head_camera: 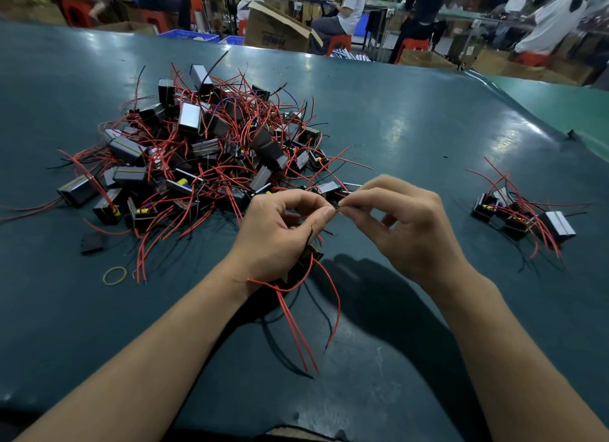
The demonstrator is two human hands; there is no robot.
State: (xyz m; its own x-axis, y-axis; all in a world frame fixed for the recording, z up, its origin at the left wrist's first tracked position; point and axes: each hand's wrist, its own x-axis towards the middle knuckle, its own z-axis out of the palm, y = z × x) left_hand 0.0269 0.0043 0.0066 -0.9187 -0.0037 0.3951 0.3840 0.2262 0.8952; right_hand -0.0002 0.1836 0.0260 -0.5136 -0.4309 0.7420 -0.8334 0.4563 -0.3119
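My left hand point(280, 234) grips a small black module point(309, 254) in its curled fingers, mostly hidden under the palm. Red and black wires point(296, 319) hang from it toward me. Thumb and forefinger of that hand pinch a thin red wire end point(336, 211). My right hand point(405, 224) pinches the same wire end from the right, fingertips almost touching the left ones. Both hands hover just above the dark green table point(395, 128), in front of a big pile of black modules with red leads point(204, 151).
A smaller group of modules with red wires point(524, 214) lies at the right. A yellow rubber band point(114, 275) and a loose black part point(93, 243) lie at the left front. Behind the table's far edge sit people on red stools, cardboard boxes point(280, 26) and blue crates.
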